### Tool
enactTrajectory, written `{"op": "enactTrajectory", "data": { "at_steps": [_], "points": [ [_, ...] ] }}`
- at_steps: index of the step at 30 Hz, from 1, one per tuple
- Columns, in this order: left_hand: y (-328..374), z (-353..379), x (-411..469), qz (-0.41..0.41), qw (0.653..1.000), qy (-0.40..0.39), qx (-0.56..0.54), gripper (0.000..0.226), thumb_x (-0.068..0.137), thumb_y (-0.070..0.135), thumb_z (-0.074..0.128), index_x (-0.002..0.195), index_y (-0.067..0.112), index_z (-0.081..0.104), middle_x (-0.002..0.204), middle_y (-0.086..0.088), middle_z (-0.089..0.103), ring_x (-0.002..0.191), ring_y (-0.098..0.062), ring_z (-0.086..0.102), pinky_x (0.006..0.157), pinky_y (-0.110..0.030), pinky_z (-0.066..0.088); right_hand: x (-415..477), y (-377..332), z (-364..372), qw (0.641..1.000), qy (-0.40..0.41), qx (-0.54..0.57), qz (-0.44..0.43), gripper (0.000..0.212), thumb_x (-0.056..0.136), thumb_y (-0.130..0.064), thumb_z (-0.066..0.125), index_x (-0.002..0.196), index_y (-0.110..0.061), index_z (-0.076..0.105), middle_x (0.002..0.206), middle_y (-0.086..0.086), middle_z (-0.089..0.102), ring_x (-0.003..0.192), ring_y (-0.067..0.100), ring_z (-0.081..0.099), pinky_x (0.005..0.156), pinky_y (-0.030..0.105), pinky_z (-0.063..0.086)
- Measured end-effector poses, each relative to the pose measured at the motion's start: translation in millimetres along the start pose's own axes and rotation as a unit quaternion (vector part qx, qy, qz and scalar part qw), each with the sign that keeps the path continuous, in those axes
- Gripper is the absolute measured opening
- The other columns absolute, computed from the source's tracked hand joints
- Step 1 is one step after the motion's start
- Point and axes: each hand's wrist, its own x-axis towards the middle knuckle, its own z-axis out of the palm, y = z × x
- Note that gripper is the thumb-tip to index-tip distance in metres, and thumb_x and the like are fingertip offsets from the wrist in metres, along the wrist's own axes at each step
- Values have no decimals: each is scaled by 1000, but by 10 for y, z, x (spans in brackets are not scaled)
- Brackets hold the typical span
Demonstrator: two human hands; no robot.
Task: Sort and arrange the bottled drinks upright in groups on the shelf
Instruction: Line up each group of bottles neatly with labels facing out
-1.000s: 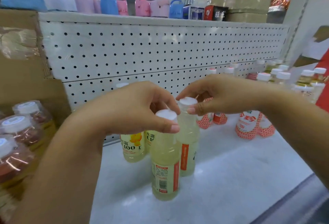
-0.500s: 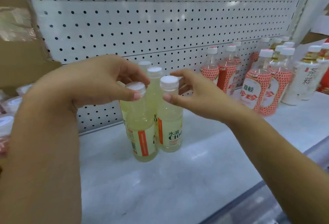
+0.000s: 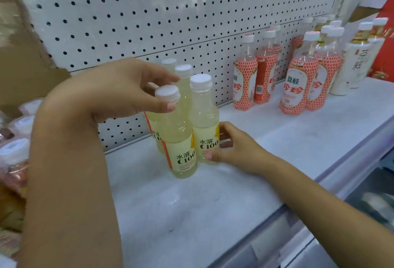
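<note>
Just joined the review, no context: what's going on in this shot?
A person is grouping pale yellow C100 drinks on the shelf. The left hand pinches the front bottle at its cap. The right hand grips the neighbouring bottle low, at its label. The two rear bottles stand upright behind them. The red-patterned bottles stand apart, further right.
</note>
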Motion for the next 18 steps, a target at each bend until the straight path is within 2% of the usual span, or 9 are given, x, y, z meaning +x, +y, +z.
{"op": "enactTrajectory", "data": {
  "at_steps": [2,5,9,13,16,18],
  "points": [
    [-33,17,39,-11,1000,14,-15,46,68,49,83,110,37,72,103,14,74,92,-6,72,85,-28,55,-3,12,13,1000,-17,-14,-2,65,74,-24,91,128,-31,55,122,-15,67,110,5,65,99,32,53],
    [-74,24,87,-19,999,32,-36,39,64,51,84,93,27,77,89,5,77,83,-16,76,77,-32,59,21,4,66,1000,20,-20,-4,59,69,-25,93,120,-27,63,111,-13,73,101,7,68,94,30,55],
    [-131,-19,94,-1,1000,30,-9,22,77,43,81,95,32,76,82,11,75,73,-10,73,60,-25,44,38,43,83,997,69,-23,0,57,60,-28,98,109,-28,67,98,-13,75,91,9,70,85,26,57],
    [-212,-46,81,9,999,19,-30,19,83,32,79,102,34,75,87,2,76,63,-6,61,46,-12,39,4,11,58,1000,30,-1,6,60,68,-26,94,120,-27,64,109,-12,74,98,6,71,90,25,57],
    [-245,-41,108,3,999,38,-34,20,85,30,78,104,37,74,87,4,75,62,-8,55,50,-20,38,4,6,62,999,11,31,4,58,73,-23,91,123,-27,63,111,-12,75,104,5,70,95,28,56],
    [-262,-29,135,11,998,48,-38,19,86,29,78,102,38,74,79,9,72,58,-4,54,50,-20,38,31,19,89,999,27,25,6,60,67,-29,94,119,-27,65,109,-11,75,103,8,70,94,29,56]
  ]
}}
